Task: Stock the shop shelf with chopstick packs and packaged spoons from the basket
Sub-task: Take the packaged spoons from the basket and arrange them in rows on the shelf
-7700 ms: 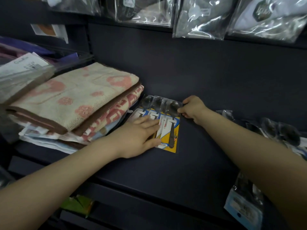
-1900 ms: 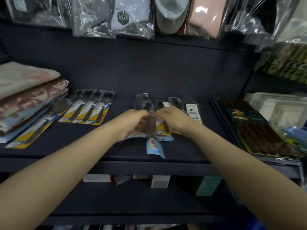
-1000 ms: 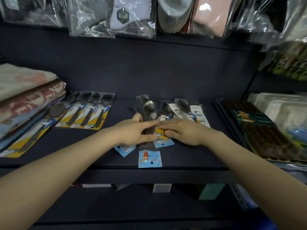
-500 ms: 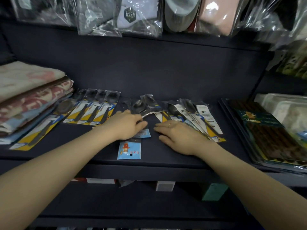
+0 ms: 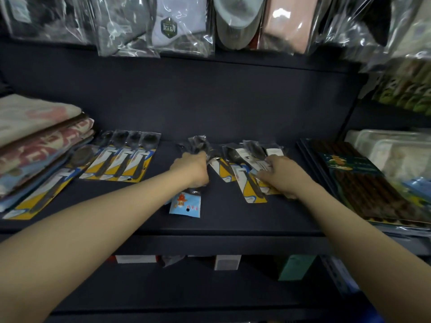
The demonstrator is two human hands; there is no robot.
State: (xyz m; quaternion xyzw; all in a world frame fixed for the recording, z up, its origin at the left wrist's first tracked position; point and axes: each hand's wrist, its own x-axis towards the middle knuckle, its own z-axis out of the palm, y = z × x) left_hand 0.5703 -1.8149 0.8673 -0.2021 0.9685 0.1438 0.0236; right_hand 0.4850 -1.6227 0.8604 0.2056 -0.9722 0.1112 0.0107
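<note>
Dark shelf, left hand gripping blue-carded spoon packs, right hand pinching yellow-carded spoon packs

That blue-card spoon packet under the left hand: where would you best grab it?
Probably by the blue header card, from the shelf's front edge. It lies flat, pointing toward the person, bare of neighbours, while the left hand covers the packet's middle.

towels: folded stack, left end of shelf
bagged socks: hang above shelf
boxes: below shelf
</note>
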